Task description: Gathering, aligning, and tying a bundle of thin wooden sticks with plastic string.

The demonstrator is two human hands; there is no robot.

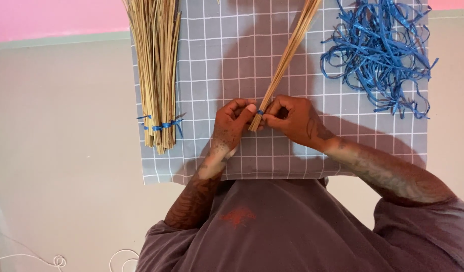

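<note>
Two hands pinch a thin bundle of straw sticks near its lower end, over a grey checked cloth.

From the head camera: the left hand (233, 122) and the right hand (292, 120) are both closed on the slim stick bundle (287, 55), fingertips meeting around a blue tie (260, 113) just above the bundle's cut end. The bundle slants up and away to the right from between the two grips. It sits above the checked cloth (302, 156). A thicker tied bundle (157, 70) lies well apart by the left hand's side, and a heap of blue strips (380, 50) rests beyond the right hand.
</note>
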